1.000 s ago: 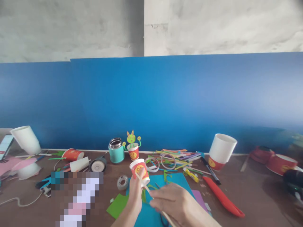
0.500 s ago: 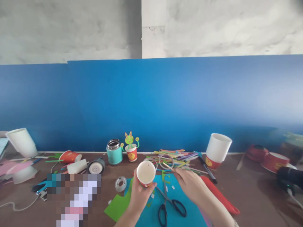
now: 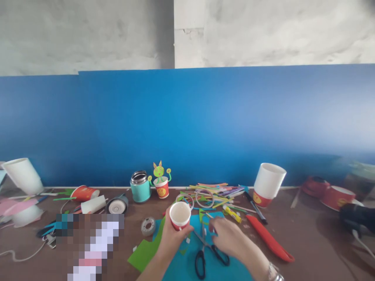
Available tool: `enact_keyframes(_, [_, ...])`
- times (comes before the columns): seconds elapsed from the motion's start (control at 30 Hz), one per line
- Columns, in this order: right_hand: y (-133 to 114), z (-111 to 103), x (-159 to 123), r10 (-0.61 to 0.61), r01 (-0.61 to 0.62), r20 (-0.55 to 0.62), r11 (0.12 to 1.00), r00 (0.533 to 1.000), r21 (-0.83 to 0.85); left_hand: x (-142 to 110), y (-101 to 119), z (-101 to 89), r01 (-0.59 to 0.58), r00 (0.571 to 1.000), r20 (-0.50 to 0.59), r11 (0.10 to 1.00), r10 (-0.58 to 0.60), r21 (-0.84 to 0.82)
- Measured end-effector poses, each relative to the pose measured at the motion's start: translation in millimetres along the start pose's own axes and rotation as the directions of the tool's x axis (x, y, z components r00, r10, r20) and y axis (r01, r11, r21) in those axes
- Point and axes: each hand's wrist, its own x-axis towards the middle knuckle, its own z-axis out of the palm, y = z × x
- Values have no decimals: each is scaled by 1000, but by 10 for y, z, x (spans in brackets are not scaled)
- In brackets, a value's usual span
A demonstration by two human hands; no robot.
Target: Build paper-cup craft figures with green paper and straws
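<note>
My left hand is wrapped round a small red and white paper cup, its open mouth facing up toward me. To the right, my right hand has its fingers curled together above the blue paper sheet. From its fingertips a short thin pale stick sticks out; the rest is hidden by the hand. Scissors with dark handles lie with blades apart on the blue sheet, between the two hands. A piece of green paper lies beside my left forearm.
Behind my hands lie loose coloured sticks and a yellow tube. A decorated cup and a turquoise jar stand at the back. A tape roll lies left; a red pouch and stacked cups stand right.
My right hand has moved down and slightly left, from the stick pile toward the scissors, uncovering the yellow tube. My left hand keeps hold of the paper cup.
</note>
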Motion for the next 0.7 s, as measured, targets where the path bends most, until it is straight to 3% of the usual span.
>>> enact_keyframes(0.1, [-189,123,-65,-76,79,47,995,996,-65,9,59,-22,173,984,-2,958,-178,-228])
enact_keyframes(0.2, [-316,257,-46,-58,60,19,991,998,-117,28,144,-58,330,940,95,806,-328,-491])
enact_keyframes(0.3, [-333,299,-22,-59,62,40,995,997,-75,61,213,-86,368,907,107,641,-408,-674])
enact_keyframes(0.4, [-302,235,-84,-119,120,-18,993,993,15,95,271,-89,351,885,93,523,-456,-776])
enact_keyframes(0.53, [-391,105,-237,-241,248,-100,966,965,67,111,351,-65,288,869,6,496,-495,-819])
enact_keyframes(0.7, [-662,124,-246,-282,284,-73,959,957,9,109,354,-40,313,842,-30,532,-539,-787])
